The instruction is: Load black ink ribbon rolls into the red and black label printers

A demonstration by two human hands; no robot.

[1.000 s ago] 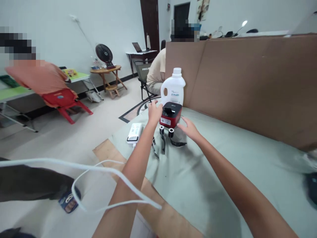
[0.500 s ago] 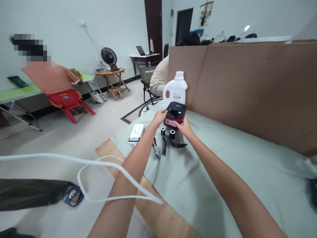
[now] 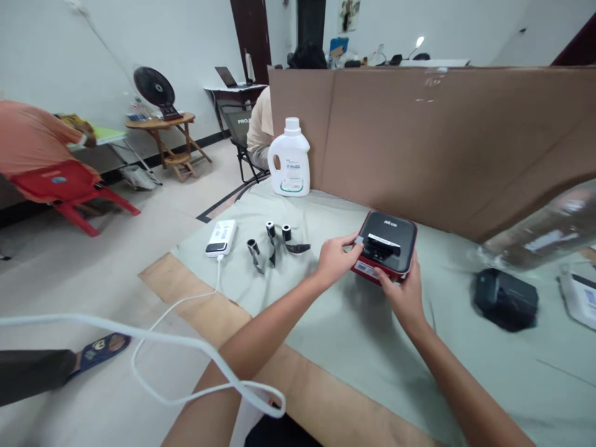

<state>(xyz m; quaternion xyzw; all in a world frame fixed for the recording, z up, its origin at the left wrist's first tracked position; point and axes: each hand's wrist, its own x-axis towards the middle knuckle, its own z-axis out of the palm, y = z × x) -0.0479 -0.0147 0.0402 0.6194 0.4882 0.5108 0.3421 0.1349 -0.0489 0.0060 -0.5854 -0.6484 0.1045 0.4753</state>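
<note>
A small red-and-black label printer (image 3: 388, 239) is held between both my hands over the pale green cloth (image 3: 326, 335). My left hand (image 3: 339, 257) grips its near left corner, with fingertips on the top edge. My right hand (image 3: 403, 295) wraps its near right side, the thumb on the front face by a white sticker. The printer's lid looks closed, with a white strip at the slot. To the left stand several short rolls, among them a dark roll (image 3: 252, 247) and another roll (image 3: 287, 233), each trailing a loose black strip.
A white jug (image 3: 291, 162) stands before a cardboard panel (image 3: 395, 136). A white power bank (image 3: 221, 238) has a cable (image 3: 195, 298) looping across my left forearm. At right lie a black device (image 3: 505, 299), a white device (image 3: 580, 295) and a clear plastic package (image 3: 544, 230).
Both hands have carried the printer to the right, away from the jug and the rolls. The view has turned right, bringing the black and white devices into sight.
</note>
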